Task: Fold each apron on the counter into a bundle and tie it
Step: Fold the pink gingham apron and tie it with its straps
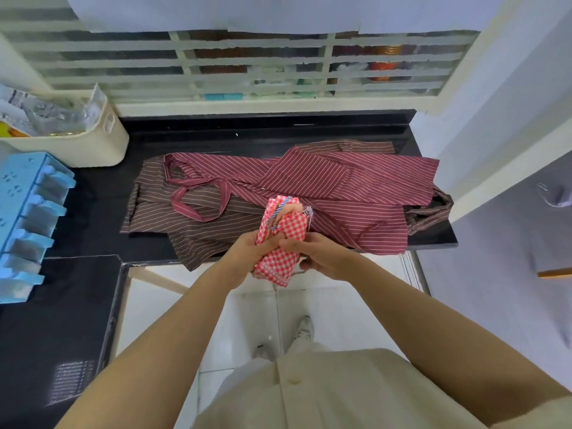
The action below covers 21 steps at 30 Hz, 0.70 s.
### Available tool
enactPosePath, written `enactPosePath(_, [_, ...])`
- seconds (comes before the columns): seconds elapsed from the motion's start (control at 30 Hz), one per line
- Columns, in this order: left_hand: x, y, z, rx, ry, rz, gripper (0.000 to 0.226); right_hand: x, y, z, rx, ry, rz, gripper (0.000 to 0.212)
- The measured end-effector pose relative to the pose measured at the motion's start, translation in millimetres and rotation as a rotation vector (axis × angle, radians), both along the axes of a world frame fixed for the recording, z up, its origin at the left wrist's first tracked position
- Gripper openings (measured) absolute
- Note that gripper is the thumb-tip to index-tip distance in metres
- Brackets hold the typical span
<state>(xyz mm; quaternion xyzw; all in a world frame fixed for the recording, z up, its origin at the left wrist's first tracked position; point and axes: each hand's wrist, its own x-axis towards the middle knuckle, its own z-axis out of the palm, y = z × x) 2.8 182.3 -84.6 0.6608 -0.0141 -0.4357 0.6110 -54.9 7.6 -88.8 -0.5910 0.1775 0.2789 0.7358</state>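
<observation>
One gingham bundle (291, 229), left grip (247, 247), right grip (318, 255) clasping it; two striped aprons (340, 187)

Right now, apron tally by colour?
Red checked apron: 1, bundled, gripped by left hand and right hand.
Maroon striped apron: 1, spread on the counter.
Brown striped apron: 1, beneath it; overlap could hide more.
Total: 3.
</observation>
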Motion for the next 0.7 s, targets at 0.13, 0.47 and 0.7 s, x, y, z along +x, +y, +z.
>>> enactPosePath(0.13, [-16,5,-2,-0.018,-0.031,0.045,0.050,-9,27,-2,0.079,0.005,-0.174,0.063])
enactPosePath(0.47, [-27,8,9,0.244,-0.609,0.294,0.053,-24,49,-6,-0.143,-0.051,-0.409,0.041])
enactPosePath(0.7, [-20,18,14,0.127,-0.433,0.505,0.014,-28,54,-10,-0.076,-0.057,-0.501,0.042])
